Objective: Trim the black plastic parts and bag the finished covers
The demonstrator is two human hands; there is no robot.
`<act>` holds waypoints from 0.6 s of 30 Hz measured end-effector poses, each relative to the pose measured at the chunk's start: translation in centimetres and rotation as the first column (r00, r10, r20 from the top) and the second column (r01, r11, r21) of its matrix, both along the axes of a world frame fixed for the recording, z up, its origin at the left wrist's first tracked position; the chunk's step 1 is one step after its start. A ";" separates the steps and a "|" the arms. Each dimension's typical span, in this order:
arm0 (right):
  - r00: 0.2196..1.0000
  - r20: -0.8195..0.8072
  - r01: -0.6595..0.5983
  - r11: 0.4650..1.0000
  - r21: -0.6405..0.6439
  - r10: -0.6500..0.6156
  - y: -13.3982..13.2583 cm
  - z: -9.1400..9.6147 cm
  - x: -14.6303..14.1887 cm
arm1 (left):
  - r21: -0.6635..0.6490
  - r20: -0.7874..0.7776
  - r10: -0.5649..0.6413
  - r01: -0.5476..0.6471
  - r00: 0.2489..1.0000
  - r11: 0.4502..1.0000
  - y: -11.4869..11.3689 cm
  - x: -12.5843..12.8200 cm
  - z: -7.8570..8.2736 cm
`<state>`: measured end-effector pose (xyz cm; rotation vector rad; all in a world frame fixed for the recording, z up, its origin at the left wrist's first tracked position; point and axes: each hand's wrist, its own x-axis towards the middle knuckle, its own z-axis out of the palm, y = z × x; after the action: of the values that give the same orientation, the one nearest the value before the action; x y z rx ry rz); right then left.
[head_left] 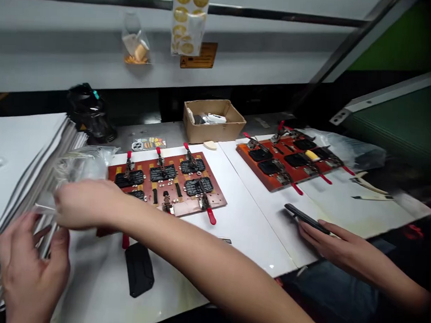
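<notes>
At the lower left, my left hand (35, 273) is closed around a thin, flat piece with a silvery edge (48, 238); its kind is unclear. My right hand (83, 204) reaches across, fingers closed just above it, on what looks like clear film (44, 208); blur hides the exact grip. Behind it lies a clear plastic bag (83, 161). A black phone case (139, 269) rests on the table below my right forearm. Beyond that forearm, a reddish fixture board (214, 199) carries black ribbed plates under red-handled toggle clamps; the forearm hides part of it.
Another person's hand (336, 241) holds a black phone-shaped piece (305, 219) at right. A second clamp board (274, 182), pliers (370, 185) and a cardboard box (214, 133) stand farther back. Stacked white sheets (23, 188) line the left side.
</notes>
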<state>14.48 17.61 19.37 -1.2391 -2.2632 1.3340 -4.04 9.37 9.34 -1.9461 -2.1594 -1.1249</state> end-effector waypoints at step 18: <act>0.796 -0.210 0.210 0.585 -0.783 -0.567 -13.3 -13.9 6.2 | -0.592 0.692 -0.113 0.651 0.713 0.475 -6.1 2.8 -2.9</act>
<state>20.64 4.30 5.47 -1.3429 -1.0100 2.1324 -1.26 3.28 6.39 -2.9758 -3.0400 -0.8624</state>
